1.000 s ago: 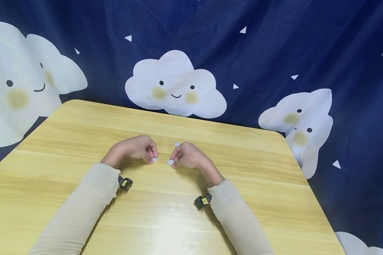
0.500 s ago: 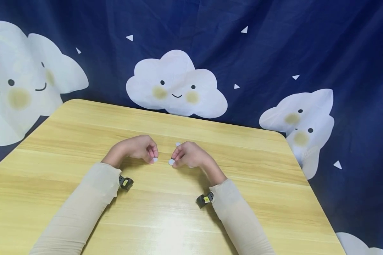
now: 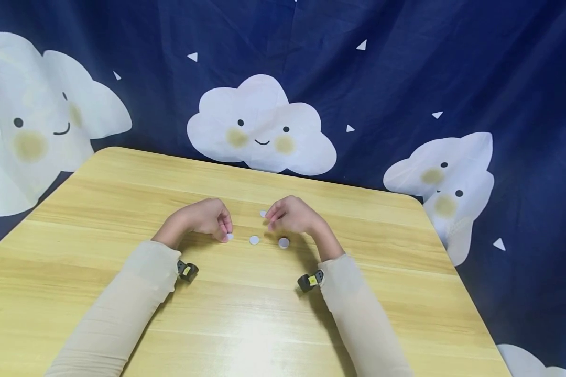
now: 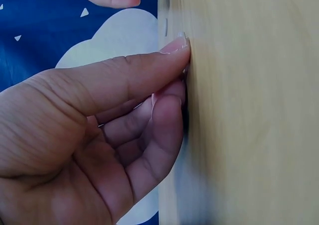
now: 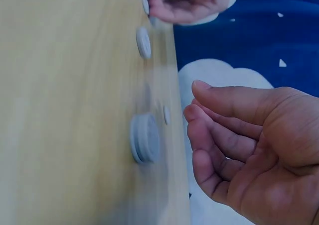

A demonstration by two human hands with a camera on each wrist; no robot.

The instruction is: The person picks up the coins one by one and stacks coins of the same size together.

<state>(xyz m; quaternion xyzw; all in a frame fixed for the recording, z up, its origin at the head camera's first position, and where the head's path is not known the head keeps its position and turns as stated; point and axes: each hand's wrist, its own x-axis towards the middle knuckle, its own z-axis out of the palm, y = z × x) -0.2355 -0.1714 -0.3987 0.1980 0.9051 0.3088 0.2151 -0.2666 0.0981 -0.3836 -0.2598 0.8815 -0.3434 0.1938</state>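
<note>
My left hand (image 3: 206,217) pinches a small white disc (image 3: 229,236) between thumb and fingertips, low at the table top. In the left wrist view only a thin edge shows past the thumb. My right hand (image 3: 294,215) hovers above the table, its fingers loosely bent and holding nothing. Just nearer than it lies a short stack of two discs (image 5: 144,138), one on the other. A single flat disc (image 3: 254,240) lies between the hands. A farther disc (image 3: 262,213) sits just left of the right fingertips in the head view.
The wooden table (image 3: 179,324) has a far edge close to a dark blue curtain (image 3: 320,31) with cloud prints. A black wrist camera (image 3: 187,271) hangs under the left sleeve, another camera (image 3: 309,281) under the right.
My right hand has lifted away from the middle disc, toward the back and right. The stack beneath it has come into sight. My left hand has stayed at its disc.
</note>
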